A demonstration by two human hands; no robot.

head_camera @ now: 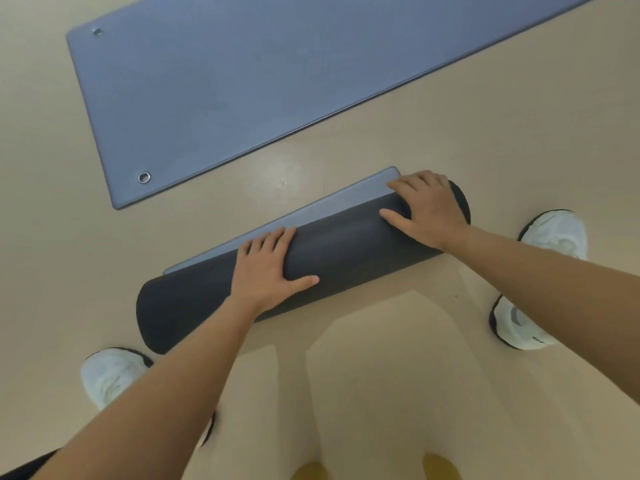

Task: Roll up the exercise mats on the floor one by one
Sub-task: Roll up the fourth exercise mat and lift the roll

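Observation:
A dark grey rolled mat (346,244) lies slantwise on the tan floor in the middle of the view. A narrow blue-grey strip of its flat end (346,199) still shows along its far side. My left hand (266,268) presses on the roll left of its middle, fingers draped over the top. Near the roll's right end my right hand (426,209) lies over it, fingertips touching the flat strip. A second blue-grey mat (242,81) lies flat beyond, with metal eyelets (144,177) at its near short edge.
White sneakers stand on the floor at lower left (110,375) and at the right (554,233), (516,327), close to the roll's ends. Bare tan floor (287,174) separates the two mats. My light trousers fill the bottom centre.

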